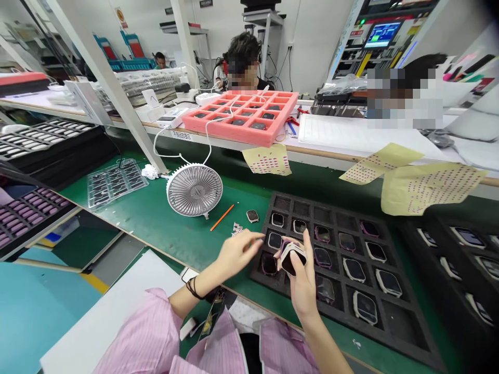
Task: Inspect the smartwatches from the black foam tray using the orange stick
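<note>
A black foam tray [390, 324] on the green bench has compartments, many with watch-like cases, some silver and some purple. Above its left part, my right hand [303, 280] is closed around a small stack of these watch cases [292, 258], the thumb on the top one's dark face. To its left, my left hand [239, 252] reaches over the tray's left edge, fingers loosely spread and fingertips near a silver-framed case [275, 240]; nothing shows in it. One loose watch case [252, 215] lies on the bench behind my left hand.
A round white fan [195, 190], an orange stick [222, 217] and a clear plastic tray [116, 183] are on the bench. A pink foam tray [234, 131] stands on the raised shelf. More black trays [444, 275] are at the right. People sit beyond the shelf.
</note>
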### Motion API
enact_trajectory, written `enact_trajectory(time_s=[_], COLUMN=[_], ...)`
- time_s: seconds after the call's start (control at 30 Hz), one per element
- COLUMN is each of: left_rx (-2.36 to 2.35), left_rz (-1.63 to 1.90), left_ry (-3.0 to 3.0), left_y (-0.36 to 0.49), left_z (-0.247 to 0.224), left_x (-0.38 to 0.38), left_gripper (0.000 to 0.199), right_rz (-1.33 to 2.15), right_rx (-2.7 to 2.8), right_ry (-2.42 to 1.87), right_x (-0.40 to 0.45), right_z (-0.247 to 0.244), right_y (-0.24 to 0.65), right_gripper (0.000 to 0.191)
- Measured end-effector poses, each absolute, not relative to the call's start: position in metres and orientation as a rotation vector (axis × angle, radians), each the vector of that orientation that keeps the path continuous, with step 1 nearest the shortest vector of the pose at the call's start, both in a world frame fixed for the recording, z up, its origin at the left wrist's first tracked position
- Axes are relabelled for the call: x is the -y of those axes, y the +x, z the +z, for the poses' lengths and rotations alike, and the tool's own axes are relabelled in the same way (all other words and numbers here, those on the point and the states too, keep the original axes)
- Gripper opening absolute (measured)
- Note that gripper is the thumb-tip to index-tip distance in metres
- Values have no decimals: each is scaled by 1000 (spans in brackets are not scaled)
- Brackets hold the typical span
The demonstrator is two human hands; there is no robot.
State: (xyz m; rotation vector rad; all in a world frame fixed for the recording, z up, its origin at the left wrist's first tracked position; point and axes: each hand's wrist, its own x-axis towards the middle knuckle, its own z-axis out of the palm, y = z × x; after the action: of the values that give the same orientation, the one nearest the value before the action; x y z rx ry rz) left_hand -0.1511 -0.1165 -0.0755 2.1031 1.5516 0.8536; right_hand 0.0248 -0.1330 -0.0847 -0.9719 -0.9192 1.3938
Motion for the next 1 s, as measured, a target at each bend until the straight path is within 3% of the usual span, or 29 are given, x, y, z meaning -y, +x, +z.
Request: enact_trajectory(time_s=[0.17, 0.3, 0.53, 0.63, 0.8, 1.0], left_rx=[-2171, -2243, -2199, -2116, -1549, -1199], left_rz=[568, 265, 334, 609, 1529, 1799], left_ry=[2039, 2013, 1997, 2033, 1971, 1782], left_y=[-176, -176, -181, -174, -122, -71], left_z=[-100, -110, -108, -96, -53, -36], left_x=[96, 90, 86, 91, 117, 131], left_gripper=[17, 17, 11, 10, 11, 16], right_rz=[1365, 1380, 1409, 1403, 1362, 1289], right_rx=[867, 833, 752, 731, 686, 700], right_ry=[-939, -889, -704, -640, -625, -772], right_x=[134, 135, 132, 131, 130, 132], right_z=[-78, -76, -74, -73, -73, -69], right_y=[25, 23, 20, 18, 12, 13], right_gripper=[62, 62, 59, 57, 59, 62])
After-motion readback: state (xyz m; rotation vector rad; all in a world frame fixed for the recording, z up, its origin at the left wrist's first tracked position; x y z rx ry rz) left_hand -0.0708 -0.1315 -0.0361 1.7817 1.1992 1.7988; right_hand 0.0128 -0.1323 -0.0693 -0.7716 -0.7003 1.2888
